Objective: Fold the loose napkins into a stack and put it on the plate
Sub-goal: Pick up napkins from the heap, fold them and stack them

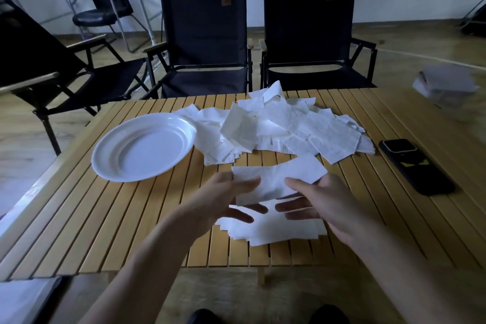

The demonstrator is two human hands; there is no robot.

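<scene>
From the head camera, one slatted wooden bench (pixel 105 218) carried everything. One round white plate (pixel 147 150), smooth and glossy with a raised rim, sat at the left of the bench with nothing on it. Just beside it, touching its far-right rim, lay one heap of loose napkins (pixel 289 123). They were thin, crinkled white paper sheets overlapping too much to count, and one stood up, bent like a tent.

Both hands held a single napkin (pixel 278 179), a soft white rectangle, in the air at the near middle of the bench. The left hand (pixel 231 197) pinched its left end, thumb on top and fingers beneath. The right hand (pixel 315 200) pinched its right end in the same way.

Directly under the hands, one low stack (pixel 273 229) of folded napkins lay flat on the bench with uneven edges, well apart from the plate. Its layers could not be counted.

One black phone (pixel 415 166) lay at the right. Three dark fabric folding chairs stood around the bench: two behind it (pixel 205 34) (pixel 310 34) and one at the left (pixel 39 60).
</scene>
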